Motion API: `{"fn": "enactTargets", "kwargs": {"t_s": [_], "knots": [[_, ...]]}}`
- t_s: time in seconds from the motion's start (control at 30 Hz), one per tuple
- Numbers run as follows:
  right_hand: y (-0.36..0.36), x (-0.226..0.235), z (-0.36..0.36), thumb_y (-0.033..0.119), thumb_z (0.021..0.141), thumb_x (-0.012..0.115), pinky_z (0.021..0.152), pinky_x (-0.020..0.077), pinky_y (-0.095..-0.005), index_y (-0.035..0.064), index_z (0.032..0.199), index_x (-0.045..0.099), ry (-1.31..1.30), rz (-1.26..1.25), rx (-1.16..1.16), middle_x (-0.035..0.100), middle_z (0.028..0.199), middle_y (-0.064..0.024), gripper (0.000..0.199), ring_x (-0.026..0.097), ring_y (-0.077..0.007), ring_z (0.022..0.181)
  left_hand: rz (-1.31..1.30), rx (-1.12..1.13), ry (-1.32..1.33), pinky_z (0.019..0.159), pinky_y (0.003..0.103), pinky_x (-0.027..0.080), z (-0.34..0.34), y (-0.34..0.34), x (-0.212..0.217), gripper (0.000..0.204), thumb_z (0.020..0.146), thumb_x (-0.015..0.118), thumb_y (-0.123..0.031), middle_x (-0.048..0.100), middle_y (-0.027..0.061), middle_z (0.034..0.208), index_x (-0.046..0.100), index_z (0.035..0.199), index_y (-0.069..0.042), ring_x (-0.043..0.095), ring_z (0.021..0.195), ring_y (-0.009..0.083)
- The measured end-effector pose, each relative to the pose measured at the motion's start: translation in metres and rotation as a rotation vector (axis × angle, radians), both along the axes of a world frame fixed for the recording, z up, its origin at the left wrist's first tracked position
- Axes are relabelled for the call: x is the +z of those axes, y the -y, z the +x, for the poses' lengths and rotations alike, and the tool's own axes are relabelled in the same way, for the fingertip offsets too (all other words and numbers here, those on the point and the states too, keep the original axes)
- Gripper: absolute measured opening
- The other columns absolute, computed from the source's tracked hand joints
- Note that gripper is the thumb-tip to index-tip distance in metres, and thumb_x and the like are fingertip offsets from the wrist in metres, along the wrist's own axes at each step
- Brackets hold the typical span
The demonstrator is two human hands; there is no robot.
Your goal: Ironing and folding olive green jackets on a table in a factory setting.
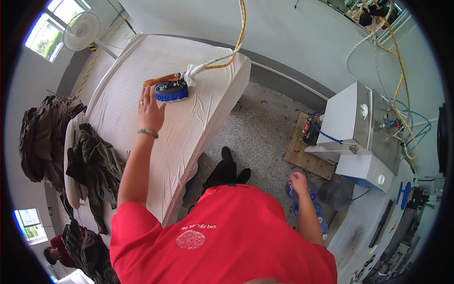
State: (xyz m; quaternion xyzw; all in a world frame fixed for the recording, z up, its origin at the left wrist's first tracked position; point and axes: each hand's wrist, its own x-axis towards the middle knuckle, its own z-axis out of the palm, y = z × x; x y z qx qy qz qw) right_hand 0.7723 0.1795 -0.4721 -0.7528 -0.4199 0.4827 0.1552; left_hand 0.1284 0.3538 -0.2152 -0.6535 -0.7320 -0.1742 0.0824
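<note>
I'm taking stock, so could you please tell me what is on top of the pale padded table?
A blue-and-black iron, by the left hand, and a dark garment draped at the left edge of the table. What the iron and garment cover cannot be seen.

The iron (171,92) is blue and brown, the garments (101,154) seemingly dark olive

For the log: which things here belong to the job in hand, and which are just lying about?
Likely in the job:
blue-and-black iron with brown handle, by the left hand
long yellow hose joined to it
wide white cloth-covered table beneath
crumpled dark olive cloth, probably

Apparently incidental:
round white fan
flat brown wooden board on the floor
</note>
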Motion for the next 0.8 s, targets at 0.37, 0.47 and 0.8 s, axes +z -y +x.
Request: {"fn": "enactTargets", "kwargs": {"t_s": [0.37, 0.47, 0.8], "knots": [[-0.162, 0.011, -0.018, 0.029, 0.089, 0.069, 0.075, 0.0559, -0.0406, 0.0051, 0.112, 0.070, 0.226, -0.033, 0.393, 0.075, 0.093, -0.0134, 0.033, 0.072, -0.0300, 0.081, -0.420, -0.085, -0.114, 0.091, 0.046, 0.048, -0.061, -0.136, -0.022, 0.038, 0.089, 0.072, -0.037, 0.067, 0.0123, 0.108, 0.061, 0.109, -0.006, 0.063, 0.101, 0.0343], [-0.212, 0.014, -0.005, 0.031, 0.089, 0.068, 0.078, 0.0560, -0.0424, 0.0061, 0.110, 0.071, 0.230, -0.184, 0.389, 0.075, 0.094, -0.0143, 0.033, 0.073, -0.0332, 0.084, -0.398, -0.084, -0.118, 0.082, 0.047, 0.050, -0.062, -0.132, -0.021, 0.036, 0.089, 0.072, -0.038, 0.067, 0.0114, 0.100, 0.060, 0.102, -0.007, 0.063, 0.093, 0.0347], [-0.477, -0.005, 0.013, 0.017, 0.092, 0.067, 0.052, 0.0504, -0.0310, 0.0041, 0.103, 0.069, -0.006, -0.357, 0.411, 0.070, 0.079, -0.0055, 0.017, 0.066, -0.0143, 0.063, -0.485, 0.640, 0.021, 0.070, 0.054, 0.050, 0.005, -0.122, -0.035, 0.048, 0.096, 0.061, -0.055, 0.069, 0.0170, 0.082, 0.062, 0.092, -0.007, 0.067, 0.079, 0.0400]]}}
